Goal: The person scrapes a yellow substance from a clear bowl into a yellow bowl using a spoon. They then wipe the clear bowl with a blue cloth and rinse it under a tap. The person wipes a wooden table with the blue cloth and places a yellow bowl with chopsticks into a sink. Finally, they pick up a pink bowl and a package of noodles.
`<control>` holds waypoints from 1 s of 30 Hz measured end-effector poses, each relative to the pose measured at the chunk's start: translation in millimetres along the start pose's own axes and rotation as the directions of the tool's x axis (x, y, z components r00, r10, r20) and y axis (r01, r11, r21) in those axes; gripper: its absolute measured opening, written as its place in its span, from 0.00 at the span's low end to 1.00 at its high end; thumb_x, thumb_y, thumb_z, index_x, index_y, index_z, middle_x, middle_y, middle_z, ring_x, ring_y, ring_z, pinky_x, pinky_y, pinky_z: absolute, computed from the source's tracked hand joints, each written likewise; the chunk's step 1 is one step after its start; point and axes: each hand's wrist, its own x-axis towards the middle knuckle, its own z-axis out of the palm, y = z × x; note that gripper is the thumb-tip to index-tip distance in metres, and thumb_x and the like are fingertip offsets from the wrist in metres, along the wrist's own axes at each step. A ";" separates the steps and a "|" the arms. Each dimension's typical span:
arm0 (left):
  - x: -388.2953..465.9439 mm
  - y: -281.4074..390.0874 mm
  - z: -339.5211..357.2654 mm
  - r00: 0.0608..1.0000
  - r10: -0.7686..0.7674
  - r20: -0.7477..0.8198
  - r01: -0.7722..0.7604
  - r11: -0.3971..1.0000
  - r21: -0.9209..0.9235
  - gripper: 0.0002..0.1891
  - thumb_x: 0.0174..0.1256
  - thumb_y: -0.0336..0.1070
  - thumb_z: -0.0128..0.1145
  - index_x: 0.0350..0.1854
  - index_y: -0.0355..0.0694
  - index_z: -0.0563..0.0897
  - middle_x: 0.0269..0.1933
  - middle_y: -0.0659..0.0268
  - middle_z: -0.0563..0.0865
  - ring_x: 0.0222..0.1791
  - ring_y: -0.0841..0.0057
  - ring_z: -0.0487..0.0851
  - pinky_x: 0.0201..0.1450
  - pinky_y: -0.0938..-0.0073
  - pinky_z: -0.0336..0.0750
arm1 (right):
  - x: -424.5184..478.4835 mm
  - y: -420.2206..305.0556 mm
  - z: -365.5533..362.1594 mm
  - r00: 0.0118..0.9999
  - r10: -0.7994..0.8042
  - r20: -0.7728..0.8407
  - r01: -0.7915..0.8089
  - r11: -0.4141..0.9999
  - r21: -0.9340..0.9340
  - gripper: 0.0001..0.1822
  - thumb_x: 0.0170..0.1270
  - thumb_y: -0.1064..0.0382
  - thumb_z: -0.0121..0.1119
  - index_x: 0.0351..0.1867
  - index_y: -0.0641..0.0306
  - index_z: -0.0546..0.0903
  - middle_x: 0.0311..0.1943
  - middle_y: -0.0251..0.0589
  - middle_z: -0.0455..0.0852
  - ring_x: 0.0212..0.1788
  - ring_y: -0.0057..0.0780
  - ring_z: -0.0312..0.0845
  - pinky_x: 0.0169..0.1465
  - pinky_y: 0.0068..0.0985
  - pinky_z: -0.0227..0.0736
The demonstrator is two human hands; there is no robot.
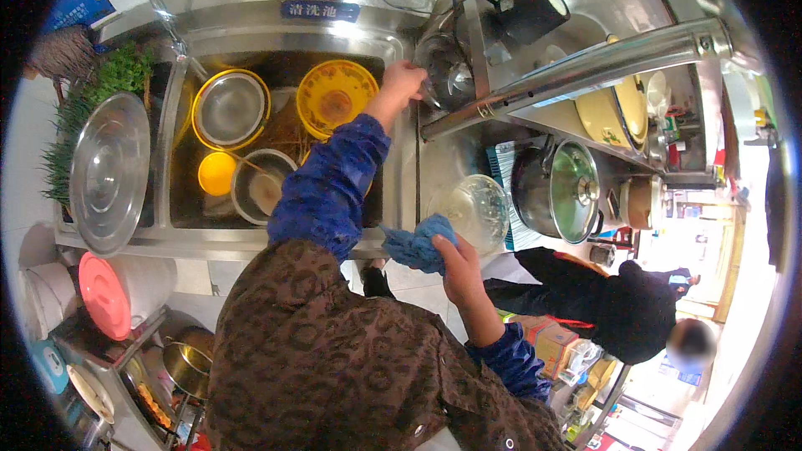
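Note:
My left hand (pixel 404 84) reaches past the right rim of the steel sink (pixel 401 156), its fingers at a shiny edge beside a dark, round metal vessel (pixel 446 69); whether it grips that edge is unclear. A crumpled blue cloth (pixel 416 244) is held in my right hand (pixel 463 266), in front of the counter. Near the cloth, a clear bowl (pixel 473 210) rests on the counter. Inside the sink are a yellow patterned bowl (pixel 336 100), a steel bowl in a yellow basin (pixel 229 108), a small yellow bowl (pixel 217 173) and a steel pot (pixel 260 191); my left sleeve hides part of the sink.
A faucet (pixel 178 44) stands at the sink's back left. Left are greens (pixel 119 75) and a clear round lid (pixel 109 172). A steel shelf post (pixel 583 69) crosses above the counter, near a large lidded pot (pixel 554 191). Another person (pixel 601 307) is at the right.

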 end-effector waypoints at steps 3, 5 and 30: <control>-14.5 2.9 -18.0 0.999 0.005 0.045 -0.002 0.998 -0.069 0.17 0.62 0.32 0.61 0.49 0.27 0.79 0.41 0.58 0.84 0.39 0.68 0.86 0.33 0.66 0.88 | 3.9 6.0 5.3 0.997 -0.073 -0.025 0.072 0.997 -0.032 0.21 0.68 0.63 0.58 0.60 0.69 0.75 0.48 0.41 0.83 0.47 0.29 0.80 0.52 0.27 0.75; -18.2 8.8 -22.8 1.000 0.008 -0.004 -0.008 0.998 -0.063 0.16 0.61 0.32 0.62 0.48 0.27 0.79 0.41 0.58 0.84 0.37 0.66 0.86 0.31 0.65 0.87 | 4.4 2.7 13.5 0.991 -0.127 -0.036 0.125 0.991 -0.048 0.27 0.66 0.68 0.56 0.67 0.70 0.70 0.55 0.44 0.81 0.54 0.34 0.79 0.59 0.31 0.75; -19.8 14.0 0.6 0.998 -0.045 -0.051 0.043 0.998 -0.038 0.16 0.58 0.36 0.65 0.44 0.32 0.80 0.34 0.61 0.82 0.28 0.67 0.82 0.24 0.65 0.80 | 3.8 10.8 -10.3 0.997 -0.077 -0.009 0.075 0.990 -0.117 0.27 0.65 0.70 0.55 0.67 0.72 0.70 0.52 0.45 0.82 0.48 0.31 0.81 0.49 0.28 0.80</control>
